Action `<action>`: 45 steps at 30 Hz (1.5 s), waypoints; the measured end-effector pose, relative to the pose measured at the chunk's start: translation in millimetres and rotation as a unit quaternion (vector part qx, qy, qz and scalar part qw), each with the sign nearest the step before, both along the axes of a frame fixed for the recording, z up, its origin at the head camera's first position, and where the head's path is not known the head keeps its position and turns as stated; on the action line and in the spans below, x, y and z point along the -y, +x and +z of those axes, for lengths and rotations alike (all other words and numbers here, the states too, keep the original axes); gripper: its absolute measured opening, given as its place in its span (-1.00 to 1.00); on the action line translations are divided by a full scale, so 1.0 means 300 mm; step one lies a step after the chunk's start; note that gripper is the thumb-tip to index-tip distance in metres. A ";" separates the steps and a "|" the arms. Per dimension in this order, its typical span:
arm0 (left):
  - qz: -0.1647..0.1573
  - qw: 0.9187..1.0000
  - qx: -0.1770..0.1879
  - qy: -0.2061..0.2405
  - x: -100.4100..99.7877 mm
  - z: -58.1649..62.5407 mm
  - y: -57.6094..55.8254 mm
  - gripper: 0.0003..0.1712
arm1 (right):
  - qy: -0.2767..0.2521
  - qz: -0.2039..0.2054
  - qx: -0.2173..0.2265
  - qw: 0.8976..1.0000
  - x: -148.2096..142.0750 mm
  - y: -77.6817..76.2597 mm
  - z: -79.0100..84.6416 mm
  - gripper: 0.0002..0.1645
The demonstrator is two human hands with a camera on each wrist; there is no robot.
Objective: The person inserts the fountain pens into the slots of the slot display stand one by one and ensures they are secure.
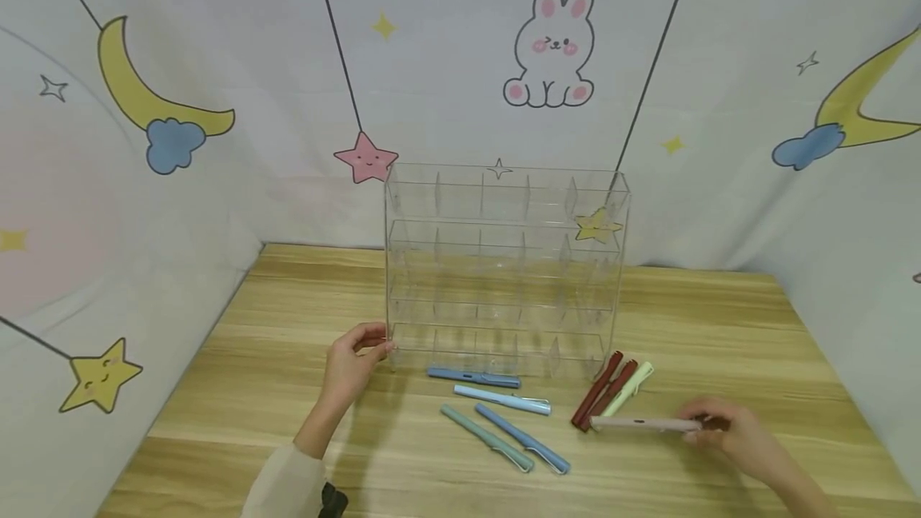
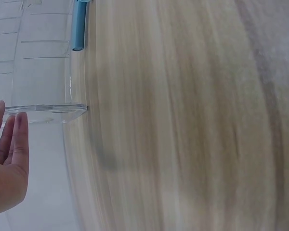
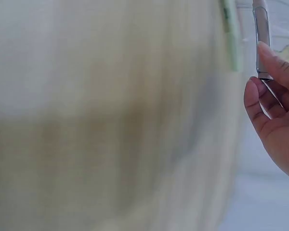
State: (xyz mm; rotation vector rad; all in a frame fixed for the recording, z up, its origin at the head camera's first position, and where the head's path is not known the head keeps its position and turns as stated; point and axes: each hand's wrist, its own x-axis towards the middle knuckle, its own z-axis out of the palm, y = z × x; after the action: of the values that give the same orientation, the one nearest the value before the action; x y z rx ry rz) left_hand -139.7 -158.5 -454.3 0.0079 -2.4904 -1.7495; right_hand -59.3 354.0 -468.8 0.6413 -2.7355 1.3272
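Observation:
A clear acrylic pen rack (image 1: 496, 314) with several tiers stands at mid-table. At its lower left side, my left hand (image 1: 348, 370) grips the edge of the side panel (image 2: 48, 110) with thumb and fingers. My right hand (image 1: 734, 434) pinches a pale pink pen (image 1: 643, 424) by one end, between thumb and fingers. The pen lies nearly level in the head view, its far end overlapping two dark red pens (image 1: 600, 390) and a pale green pen (image 1: 633, 386). The right wrist view shows the held end (image 3: 263, 29) close up.
In front of the rack lie a dark blue pen (image 1: 473, 378), a light blue pen (image 1: 501, 400), a grey-green pen (image 1: 485, 436) and a blue pen (image 1: 523, 438). A printed cloth (image 1: 460, 86) hangs behind and beside the wooden table (image 1: 288, 326).

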 end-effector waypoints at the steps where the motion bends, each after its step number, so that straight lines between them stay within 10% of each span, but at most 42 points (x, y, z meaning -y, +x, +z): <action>1: -0.001 1.000 0.000 0.002 0.001 0.001 0.000 -0.69 | -0.007 0.001 0.007 1.000 0.008 -0.005 0.020 -0.69; 16: -0.002 1.000 -0.019 -0.016 0.000 -0.006 -0.006 -0.71 | -0.010 -0.041 0.059 0.997 0.348 -0.171 0.286 -0.80; 31: -0.007 1.000 -0.017 -0.022 -0.003 0.010 0.000 -0.72 | 0.012 -0.058 0.027 0.998 0.731 -0.262 0.236 -0.82; 45: -0.003 1.000 -0.010 -0.014 -0.005 0.000 -0.008 -0.73 | -0.007 -0.068 -0.022 0.997 0.885 -0.271 0.214 -0.90</action>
State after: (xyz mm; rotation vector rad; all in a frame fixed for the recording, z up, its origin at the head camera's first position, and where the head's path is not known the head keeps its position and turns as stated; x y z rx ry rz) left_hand -142.1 -157.1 -454.4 -0.0191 -2.5032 -1.7082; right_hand -140.7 88.5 -404.5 0.4691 -2.6793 1.2844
